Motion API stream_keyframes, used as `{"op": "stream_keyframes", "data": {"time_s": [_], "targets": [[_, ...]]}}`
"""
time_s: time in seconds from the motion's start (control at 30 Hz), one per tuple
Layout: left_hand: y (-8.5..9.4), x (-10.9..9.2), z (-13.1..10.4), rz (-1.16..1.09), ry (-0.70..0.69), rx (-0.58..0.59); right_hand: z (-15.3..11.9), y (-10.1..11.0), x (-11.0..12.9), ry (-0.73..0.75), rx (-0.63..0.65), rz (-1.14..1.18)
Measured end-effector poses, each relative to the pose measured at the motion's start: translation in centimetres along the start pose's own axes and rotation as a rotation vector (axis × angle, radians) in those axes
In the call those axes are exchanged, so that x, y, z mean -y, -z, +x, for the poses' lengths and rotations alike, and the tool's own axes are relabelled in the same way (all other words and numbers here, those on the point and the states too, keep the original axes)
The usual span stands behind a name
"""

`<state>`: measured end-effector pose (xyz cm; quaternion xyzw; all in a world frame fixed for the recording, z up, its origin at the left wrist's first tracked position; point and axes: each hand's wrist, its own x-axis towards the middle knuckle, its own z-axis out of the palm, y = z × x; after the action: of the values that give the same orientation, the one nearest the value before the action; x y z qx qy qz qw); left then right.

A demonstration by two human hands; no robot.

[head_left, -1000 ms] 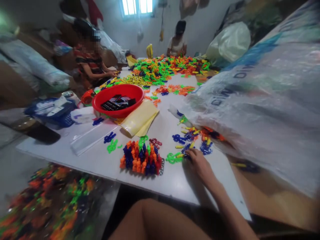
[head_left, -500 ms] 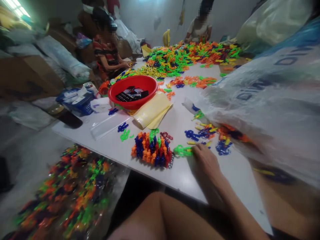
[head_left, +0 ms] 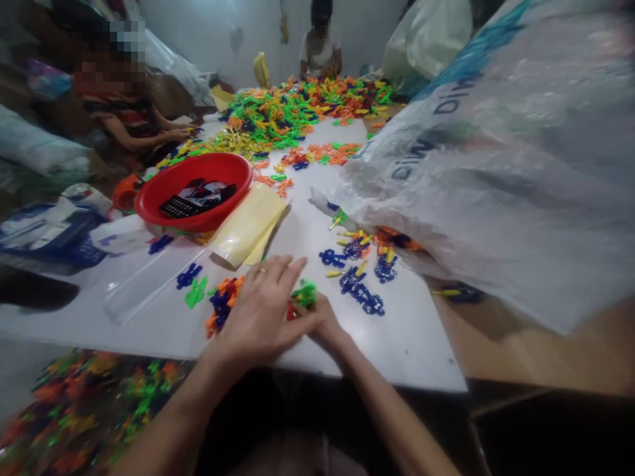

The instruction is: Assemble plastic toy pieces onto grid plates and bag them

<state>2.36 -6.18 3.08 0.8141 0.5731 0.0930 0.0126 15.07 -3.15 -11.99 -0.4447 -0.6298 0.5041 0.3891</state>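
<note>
My left hand (head_left: 260, 311) lies palm down over the cluster of orange, blue and red plastic figures (head_left: 222, 304) near the table's front edge, its fingers stretched forward and apart. Just right of it, my right hand (head_left: 322, 320) is closed round a green figure (head_left: 305, 294); its fingertips are partly hidden behind my left hand. Loose blue figures (head_left: 367, 299) with some yellow pieces lie to the right. A blue figure (head_left: 188, 276) and a green figure (head_left: 196, 293) rest to the left of the cluster.
A red basin (head_left: 198, 218) holds black pieces, beside a yellow folded sheet (head_left: 248, 225). Large plastic bags (head_left: 496, 165) bulge at the right. Figures are heaped (head_left: 278, 112) at the far end, where two people sit. A blue basket (head_left: 49, 238) stands left.
My left hand has come into view over the cluster. My right hand has moved left with the green figure. The view has turned right, and more blue figures show on the table.
</note>
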Motion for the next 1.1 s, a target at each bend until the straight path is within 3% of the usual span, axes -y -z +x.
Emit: {"op": "stream_keyframes", "data": {"time_s": [0.1,0.2,0.33,0.43,0.5,0.57,0.6,0.7,0.8,0.9,1.0,1.1], "targets": [[-2.6,1.4,0.0,0.005,-0.037,0.071,0.3,-0.1,-0.1,0.084,0.093,-0.217],[-4.8,2.0,0.0,0.042,-0.029,0.065,1.0,-1.1,0.3,0.092,0.161,-0.421],[-5.3,2.2,0.4,0.116,0.057,0.003,2.3,-1.1,1.0,0.105,0.237,-0.542],[-5.0,2.3,0.4,0.115,0.019,-0.008,2.8,3.0,1.3,0.199,0.315,-0.521],[-5.0,2.3,0.2,0.119,-0.002,-0.017,3.3,7.4,1.4,0.214,0.226,-0.615],[-5.2,2.2,0.2,0.136,0.004,-0.033,3.9,11.9,1.5,0.122,0.073,-0.873],[-5.4,2.2,0.3,0.144,0.014,-0.044,4.3,13.8,1.6,0.092,0.067,-0.985],[-5.8,2.2,1.1,0.14,0.049,-0.075,5.1,16.6,1.6,0.09,0.134,-1.093],[-5.8,2.1,1.9,0.136,0.064,-0.058,4.1,14.4,1.6,0.166,0.039,-0.857],[-5.6,2.0,2.1,0.147,0.073,-0.029,1.3,8.7,1.6,0.156,-0.038,-0.45],[-5.5,2.0,2.0,0.145,0.075,-0.021,-1.6,3.2,1.8,-0.019,0.043,-0.132],[-5.5,2.1,1.8,0.13,0.056,-0.034,-2.8,1.3,2.9,-0.172,0.002,0.061]]}}
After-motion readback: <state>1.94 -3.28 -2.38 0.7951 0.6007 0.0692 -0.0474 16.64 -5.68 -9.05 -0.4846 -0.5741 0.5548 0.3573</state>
